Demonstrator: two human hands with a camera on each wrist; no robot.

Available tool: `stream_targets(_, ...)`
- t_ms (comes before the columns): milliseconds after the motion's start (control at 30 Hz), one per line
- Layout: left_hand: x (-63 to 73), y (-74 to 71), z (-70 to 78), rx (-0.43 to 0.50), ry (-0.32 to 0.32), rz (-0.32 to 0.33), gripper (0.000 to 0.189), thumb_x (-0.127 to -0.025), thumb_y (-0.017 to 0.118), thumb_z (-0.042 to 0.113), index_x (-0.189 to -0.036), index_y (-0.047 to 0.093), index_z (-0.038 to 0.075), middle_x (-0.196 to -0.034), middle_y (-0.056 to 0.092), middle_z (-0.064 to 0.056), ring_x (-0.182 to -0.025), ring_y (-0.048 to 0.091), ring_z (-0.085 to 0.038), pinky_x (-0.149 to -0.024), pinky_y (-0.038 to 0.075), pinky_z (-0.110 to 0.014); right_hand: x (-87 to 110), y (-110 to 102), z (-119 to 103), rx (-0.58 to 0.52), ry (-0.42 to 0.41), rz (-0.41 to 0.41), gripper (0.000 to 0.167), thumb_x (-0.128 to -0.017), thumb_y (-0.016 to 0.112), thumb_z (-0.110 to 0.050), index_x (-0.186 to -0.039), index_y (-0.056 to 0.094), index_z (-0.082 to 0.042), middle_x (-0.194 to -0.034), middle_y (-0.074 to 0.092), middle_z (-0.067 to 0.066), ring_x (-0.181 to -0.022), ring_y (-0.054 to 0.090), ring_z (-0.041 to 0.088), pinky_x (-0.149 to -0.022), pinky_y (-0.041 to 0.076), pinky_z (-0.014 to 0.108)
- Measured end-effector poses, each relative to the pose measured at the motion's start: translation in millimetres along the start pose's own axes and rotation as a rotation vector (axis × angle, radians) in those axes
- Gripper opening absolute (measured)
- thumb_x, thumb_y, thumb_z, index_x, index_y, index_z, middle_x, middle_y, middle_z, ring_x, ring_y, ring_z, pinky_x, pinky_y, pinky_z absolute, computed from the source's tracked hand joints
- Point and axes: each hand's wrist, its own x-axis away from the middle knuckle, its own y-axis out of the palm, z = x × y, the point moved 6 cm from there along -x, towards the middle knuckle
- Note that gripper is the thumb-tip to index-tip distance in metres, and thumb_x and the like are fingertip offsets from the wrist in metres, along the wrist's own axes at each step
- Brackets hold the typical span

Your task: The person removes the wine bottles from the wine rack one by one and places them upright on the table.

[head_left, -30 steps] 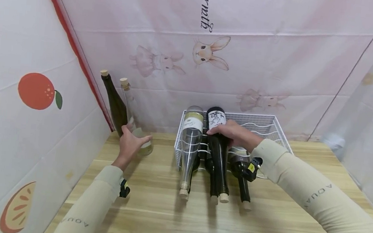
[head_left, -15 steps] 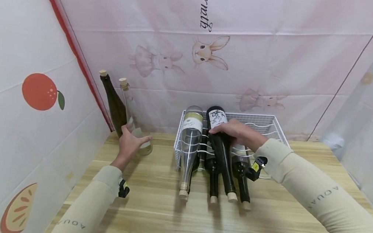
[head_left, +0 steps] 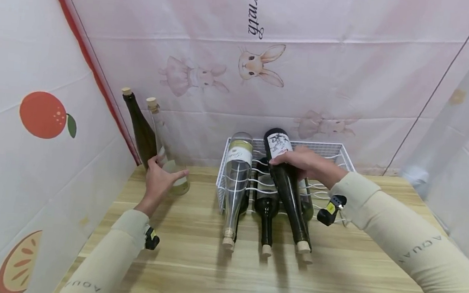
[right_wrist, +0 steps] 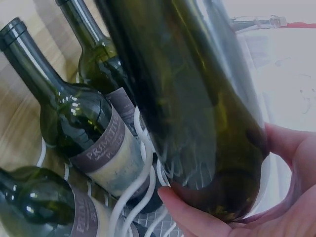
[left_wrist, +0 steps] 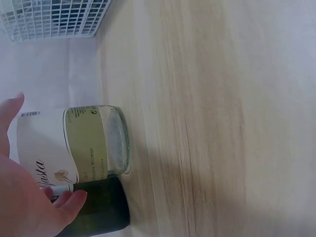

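My right hand grips a dark green wine bottle near its labelled end, slanting with its corked neck toward me above the white wire rack. In the right wrist view, thumb and fingers wrap its base end. Labelled dark bottles lie beneath it. My left hand is at a clear, corked wine bottle standing on the table; in the left wrist view its curled fingers and thumb straddle the cream-and-green label. Behind that hand stands another dark green bottle, its lower part hidden.
A clear bottle lies on the rack's left upper wires. Below, a dark bottle lies with its cork pointing toward me. Printed cloth walls enclose the wooden table at the back and sides.
My right hand has shifted right with the dark bottle; its corked neck has swung rightward over the lower right bottle, and its base has risen slightly. My left hand stays at the clear bottle.
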Motion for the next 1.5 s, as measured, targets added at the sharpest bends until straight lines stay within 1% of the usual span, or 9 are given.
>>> stream_targets(267, 7.7, -5.9, 5.0, -0.010, 0.024, 0.008, 0.124, -0.073, 0.092, 0.050, -0.162, 0.018, 0.006, -0.157, 0.038, -0.027, -0.144, 0.043, -0.042, -0.118, 0.041, -0.058, 9.9, -15, -3, 0.114, -0.036, 0.088, 0.049, -0.081, 0.085, -0.027, -0.109, 0.058, 0.002, -0.089, 0.066, 0.006, -0.067, 0.069, 0.014, -0.066, 0.063, 0.030)
stream_targets(400, 10.6, -9.2, 8.1, -0.012, 0.046, 0.022, 0.125, -0.073, 0.092, 0.050, -0.163, 0.017, 0.007, -0.158, 0.038, -0.027, -0.144, 0.042, -0.042, -0.118, 0.040, -0.058, 13.5, -19, -4, 0.138, -0.067, 0.110, 0.051, -0.078, 0.087, -0.023, -0.110, 0.059, 0.005, -0.095, 0.065, 0.009, -0.068, 0.068, 0.015, -0.066, 0.062, 0.031)
stream_targets(567, 13.5, -14.5, 14.8, -0.046, 0.073, 0.041, 0.128, -0.072, 0.090, 0.057, -0.164, 0.017, 0.009, -0.159, 0.037, -0.024, -0.145, 0.041, -0.041, -0.119, 0.039, -0.058, 19.3, -27, -8, 0.264, -0.117, 0.165, 0.055, -0.075, 0.089, -0.025, -0.110, 0.061, 0.005, -0.101, 0.063, 0.013, -0.073, 0.064, 0.017, -0.066, 0.058, 0.029)
stream_targets(700, 18.1, -19.5, 23.4, -0.080, 0.106, 0.062, 0.129, -0.070, 0.088, 0.064, -0.165, 0.016, 0.013, -0.164, 0.031, -0.021, -0.150, 0.035, -0.039, -0.123, 0.034, -0.060, 23.2, -31, -11, 0.348, -0.145, 0.193, 0.053, -0.074, 0.090, -0.028, -0.107, 0.064, 0.004, -0.098, 0.065, 0.012, -0.077, 0.063, 0.019, -0.067, 0.055, 0.028)
stream_targets(800, 22.2, -23.0, 31.3, -0.093, 0.155, 0.095, 0.128, -0.071, 0.090, 0.061, -0.165, 0.017, 0.013, -0.166, 0.028, -0.019, -0.152, 0.032, -0.039, -0.124, 0.032, -0.060, 24.3, -32, -13, 0.380, -0.165, 0.202, 0.052, -0.073, 0.091, -0.027, -0.107, 0.066, 0.003, -0.096, 0.067, 0.011, -0.078, 0.063, 0.019, -0.067, 0.055, 0.027)
stream_targets(1000, 31.1, -29.3, 47.6, -0.098, 0.287, 0.174, 0.125, -0.069, 0.096, 0.045, -0.163, 0.021, 0.010, -0.165, 0.026, -0.019, -0.151, 0.029, -0.037, -0.124, 0.031, -0.061, 27.2, -33, -16, 0.420, -0.222, 0.217, 0.056, -0.070, 0.092, -0.023, -0.113, 0.067, 0.003, -0.099, 0.070, 0.014, -0.080, 0.064, 0.020, -0.068, 0.053, 0.026)
stream_targets(1133, 36.7, -33.5, 57.4, -0.121, 0.382, 0.225, 0.126, -0.066, 0.097, 0.046, -0.163, 0.024, 0.009, -0.164, 0.026, -0.019, -0.151, 0.027, -0.037, -0.123, 0.031, -0.061, 29.9, -36, -17, 0.476, -0.253, 0.239, 0.057, -0.069, 0.092, -0.024, -0.115, 0.068, 0.001, -0.099, 0.072, 0.014, -0.080, 0.063, 0.021, -0.067, 0.051, 0.027)
stream_targets(1300, 41.6, -38.9, 67.1, -0.148, 0.488, 0.274, 0.129, -0.063, 0.099, 0.044, -0.162, 0.025, 0.006, -0.162, 0.027, -0.021, -0.149, 0.028, -0.039, -0.118, 0.034, -0.063, 33.2, -38, -19, 0.510, -0.283, 0.236, 0.056, -0.070, 0.092, -0.024, -0.116, 0.070, 0.000, -0.098, 0.074, 0.014, -0.080, 0.063, 0.022, -0.069, 0.049, 0.028)
stream_targets(1500, 45.0, -43.5, 75.6, -0.185, 0.576, 0.299, 0.128, -0.060, 0.101, 0.039, -0.159, 0.029, 0.002, -0.161, 0.030, -0.024, -0.148, 0.029, -0.041, -0.118, 0.033, -0.065, 37.6, -39, -23, 0.544, -0.283, 0.230, 0.066, -0.071, 0.092, -0.025, -0.127, 0.067, -0.001, -0.104, 0.074, 0.017, -0.085, 0.065, 0.023, -0.070, 0.049, 0.027)
